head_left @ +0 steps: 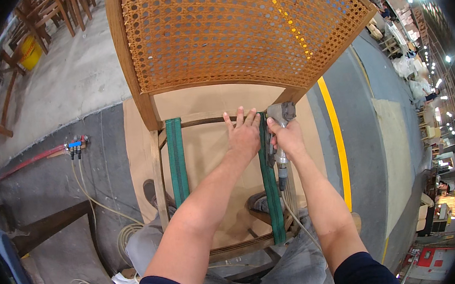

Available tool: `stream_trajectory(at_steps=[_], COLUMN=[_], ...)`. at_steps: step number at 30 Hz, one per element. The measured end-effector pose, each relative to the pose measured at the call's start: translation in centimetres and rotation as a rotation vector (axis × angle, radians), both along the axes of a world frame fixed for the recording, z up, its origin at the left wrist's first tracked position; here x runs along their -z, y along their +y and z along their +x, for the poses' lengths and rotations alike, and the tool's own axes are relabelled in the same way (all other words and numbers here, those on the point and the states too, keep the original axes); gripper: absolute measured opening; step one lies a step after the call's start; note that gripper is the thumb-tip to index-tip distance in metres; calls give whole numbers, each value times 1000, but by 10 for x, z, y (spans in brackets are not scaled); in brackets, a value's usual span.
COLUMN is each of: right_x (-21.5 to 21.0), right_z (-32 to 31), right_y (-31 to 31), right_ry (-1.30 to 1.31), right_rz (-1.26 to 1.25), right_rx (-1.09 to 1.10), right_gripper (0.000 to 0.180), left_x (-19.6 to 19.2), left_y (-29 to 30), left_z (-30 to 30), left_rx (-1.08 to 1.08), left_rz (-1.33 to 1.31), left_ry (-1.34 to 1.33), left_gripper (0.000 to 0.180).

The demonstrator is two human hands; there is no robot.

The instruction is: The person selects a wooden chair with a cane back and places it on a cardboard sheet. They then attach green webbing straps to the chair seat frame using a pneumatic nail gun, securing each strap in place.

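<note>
Right hand point(289, 136) around tool point(281, 112); left point(245, 137) splayed

two hands point(243, 139) point(289, 138), two green straps point(177, 162) point(272, 197), one air tool point(283, 111)

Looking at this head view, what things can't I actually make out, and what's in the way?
Head view: left hand, palm hidden beneath the back of the hand.
Head view: pneumatic tool, handle partly covered by the right hand.
Head view: cane chair back, top cut off by the upper edge.
Head view: right shoe, partly hidden by the right green strap.
</note>
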State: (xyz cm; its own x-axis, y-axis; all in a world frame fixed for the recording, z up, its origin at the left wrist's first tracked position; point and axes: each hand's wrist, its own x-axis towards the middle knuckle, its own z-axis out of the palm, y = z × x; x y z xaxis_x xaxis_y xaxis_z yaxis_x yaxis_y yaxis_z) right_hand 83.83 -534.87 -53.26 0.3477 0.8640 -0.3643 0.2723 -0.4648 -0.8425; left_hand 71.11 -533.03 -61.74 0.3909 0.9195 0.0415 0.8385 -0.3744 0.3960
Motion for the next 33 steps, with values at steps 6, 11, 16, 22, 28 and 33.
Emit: stream_trajectory(at_steps=[6,11,16,22,28,33], right_x=[-4,-9,-4,-2,-4,0], right_z=[3,7,5,8,-2,0], right_y=[-2,0,0,4,0,2], right_ry=[92,108,111,126,132,147], right_rz=[53,44,23,31,68,29], right_rx=[-8,-49,-43,-68,-37,-49], right_gripper=[29,27,27,25,24,25], left_x=[11,12,41,49,48,43], left_y=[-10,-34,-21,-15,-16,-15], left_z=[-9,8,28,26,22,21], left_rx=[-59,-372,-474,-492,-512,-487], left_rz=[126,-344,-685,-718,-757,-784], left_ry=[-356,-745,-1128,-1111,-1142,-1148], left_gripper=[55,30,16,12,14,13])
